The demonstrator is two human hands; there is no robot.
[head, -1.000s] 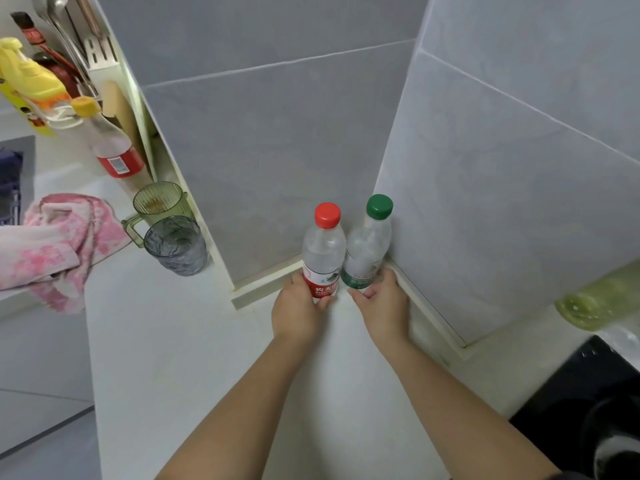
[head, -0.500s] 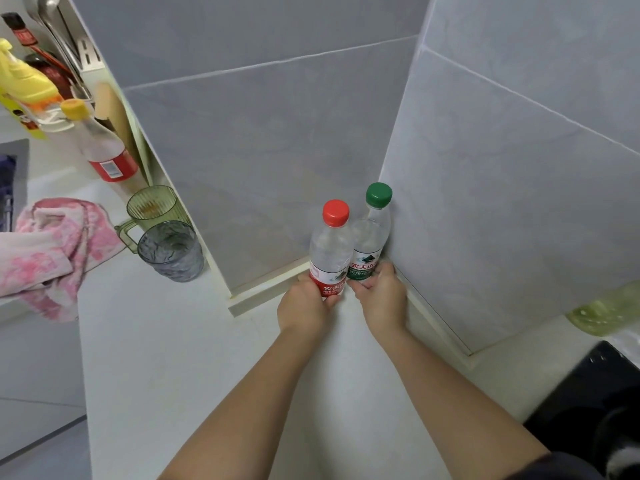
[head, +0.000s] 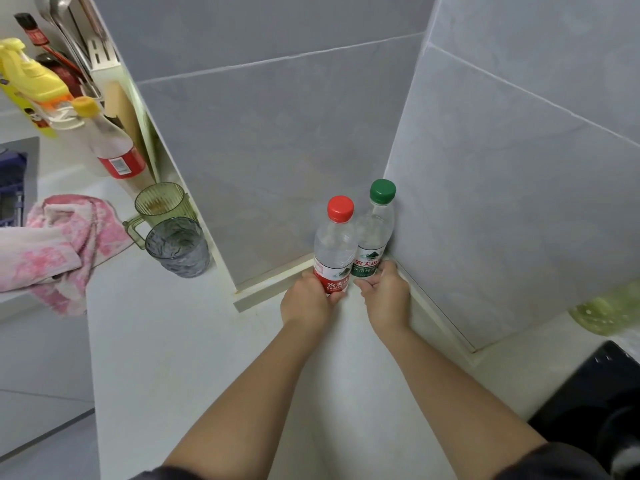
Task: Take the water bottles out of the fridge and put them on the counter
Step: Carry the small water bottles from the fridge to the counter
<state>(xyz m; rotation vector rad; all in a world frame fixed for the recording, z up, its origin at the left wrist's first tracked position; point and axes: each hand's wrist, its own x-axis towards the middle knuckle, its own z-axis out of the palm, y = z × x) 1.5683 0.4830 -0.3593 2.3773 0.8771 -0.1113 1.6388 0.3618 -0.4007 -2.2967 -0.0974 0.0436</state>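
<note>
Two clear water bottles stand upright side by side in the tiled corner of the white counter (head: 166, 341). The red-capped bottle (head: 334, 245) has a red label, and my left hand (head: 306, 301) grips its lower part. The green-capped bottle (head: 374, 233) with a green label stands just right of it against the wall, held low by my right hand (head: 386, 296). Both bottle bases are hidden behind my fingers. The fridge is out of view.
A grey glass (head: 178, 245) and a green mug (head: 161, 207) stand left of the corner. Behind them are a red-labelled bottle (head: 110, 147), a yellow spray bottle (head: 29, 77) and a utensil rack. A pink towel (head: 52, 251) lies far left. A black hob (head: 588, 393) is at lower right.
The green-capped bottle has slid back into the corner, and both bottles now stand closer to the wall. My hands stay wrapped around them.
</note>
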